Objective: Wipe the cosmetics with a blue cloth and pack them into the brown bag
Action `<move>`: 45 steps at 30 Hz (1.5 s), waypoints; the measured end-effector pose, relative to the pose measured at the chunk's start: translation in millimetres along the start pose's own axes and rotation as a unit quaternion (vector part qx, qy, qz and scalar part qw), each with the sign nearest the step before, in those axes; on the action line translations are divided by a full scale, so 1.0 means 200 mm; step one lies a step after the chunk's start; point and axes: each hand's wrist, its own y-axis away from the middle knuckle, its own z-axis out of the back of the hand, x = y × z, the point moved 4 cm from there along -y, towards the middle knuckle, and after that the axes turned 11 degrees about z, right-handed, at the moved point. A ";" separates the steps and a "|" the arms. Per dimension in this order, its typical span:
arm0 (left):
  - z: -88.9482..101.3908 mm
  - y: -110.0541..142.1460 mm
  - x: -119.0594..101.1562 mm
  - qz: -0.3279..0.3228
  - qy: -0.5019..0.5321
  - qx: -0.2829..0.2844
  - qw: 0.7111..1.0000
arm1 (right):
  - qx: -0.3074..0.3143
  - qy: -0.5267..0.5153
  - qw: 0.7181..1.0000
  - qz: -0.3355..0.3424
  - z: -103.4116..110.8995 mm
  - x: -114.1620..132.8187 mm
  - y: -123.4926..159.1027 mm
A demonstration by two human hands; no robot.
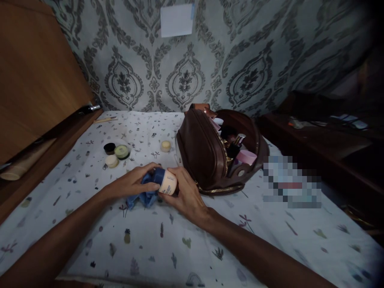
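Between my two hands is a small cream jar [168,183], peach-white with a dark blue lid, lying tilted on its side. My left hand [133,181] is closed about the lid end and also has a crumpled blue cloth [146,199] bunched under its fingers. My right hand [189,197] grips the jar's base, its thumb along the top side. Just beyond my right hand stands an open brown leather makeup bag [199,150], unzipped, with a pink round container [247,157] and other cosmetics inside.
Several small pots are on the patterned white cloth: a black one [109,148], a green one [122,152], a cream one [112,161] and a yellowish one [165,146]. A brush [105,119] lies at the back left. Wooden furniture [39,72] borders the left; a blurred-out item lies right.
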 end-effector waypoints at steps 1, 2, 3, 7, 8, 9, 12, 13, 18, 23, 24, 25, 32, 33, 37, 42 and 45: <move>0.00 0.00 0.00 0.003 0.003 0.000 1.000 | -0.002 0.003 1.000 0.000 0.00 0.00 0.00; 0.00 0.00 0.01 0.006 0.002 -0.002 1.000 | -0.003 0.006 1.000 0.001 0.00 0.00 0.00; 0.00 -0.01 0.01 0.009 -0.002 -0.008 1.000 | -0.005 0.007 1.000 0.003 0.00 0.00 0.00; 0.00 -0.02 0.03 0.016 -0.029 -0.035 0.999 | -0.011 0.004 1.000 0.007 0.00 0.01 0.00; 0.00 -0.02 0.03 0.017 -0.030 -0.036 0.999 | -0.011 0.000 1.000 0.004 0.00 0.01 0.00; 0.00 -0.02 0.03 0.017 -0.027 -0.033 0.999 | -0.010 -0.004 1.000 0.000 0.00 0.00 0.00; 0.01 -0.01 0.02 -0.003 -0.008 -0.020 1.000 | 0.001 -0.028 0.999 -0.016 0.00 -0.01 0.00; 0.02 -0.01 0.01 -0.015 -0.002 -0.016 1.000 | 0.004 -0.039 0.999 -0.024 0.01 -0.02 0.00; 0.02 0.00 0.00 -0.036 0.003 -0.016 0.999 | 0.029 -0.116 0.988 -0.096 0.03 -0.02 0.00; 0.01 0.00 -0.03 -0.067 -0.019 -0.033 0.997 | 0.027 -0.209 0.961 -0.177 0.04 -0.02 -0.02; 0.01 0.00 -0.03 -0.068 -0.021 -0.036 0.997 | 0.033 -0.231 0.954 -0.186 0.04 -0.03 -0.02; 0.01 0.00 -0.03 -0.067 -0.022 -0.037 0.997 | 0.038 -0.251 0.947 -0.195 0.03 -0.03 -0.02; 0.03 0.02 -0.04 -0.045 0.038 -0.061 0.996 | 0.029 -0.429 0.869 -0.244 -0.04 -0.07 -0.01; 0.04 0.02 -0.03 -0.039 0.057 -0.076 0.995 | 0.027 -0.450 0.861 -0.236 -0.04 -0.06 -0.02; 0.03 0.02 -0.03 -0.041 0.121 -0.134 0.983 | 0.017 -0.468 0.866 -0.176 -0.04 0.00 -0.04; -0.05 0.02 -0.06 -0.017 0.083 -0.163 0.983 | -0.005 -0.290 0.949 -0.125 0.02 0.03 -0.06; -0.04 0.02 -0.09 -0.005 0.070 -0.220 0.973 | 0.003 -0.207 0.973 -0.104 0.08 0.06 -0.07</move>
